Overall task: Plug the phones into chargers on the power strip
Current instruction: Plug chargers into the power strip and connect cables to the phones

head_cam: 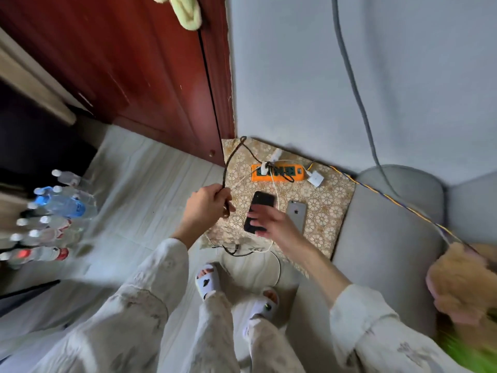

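An orange power strip (279, 179) lies at the back of a small table with a patterned cloth (325, 211). A white charger (264, 168) is plugged into its left end, and a white cable runs forward from it. A black phone (260, 204) lies on the cloth, a silver phone (296, 214) just right of it. My left hand (207, 204) is closed on a dark braided cable (233, 157) that loops up and back to the strip. My right hand (271, 220) rests its fingers on the black phone's near half.
A white adapter block (315, 179) lies right of the strip. Water bottles (51, 211) stand on the floor at left. A red wooden door (134, 63) is behind, a grey sofa arm (387, 238) at right with a plush toy (462, 281). Cables trail by my slippers (208, 279).
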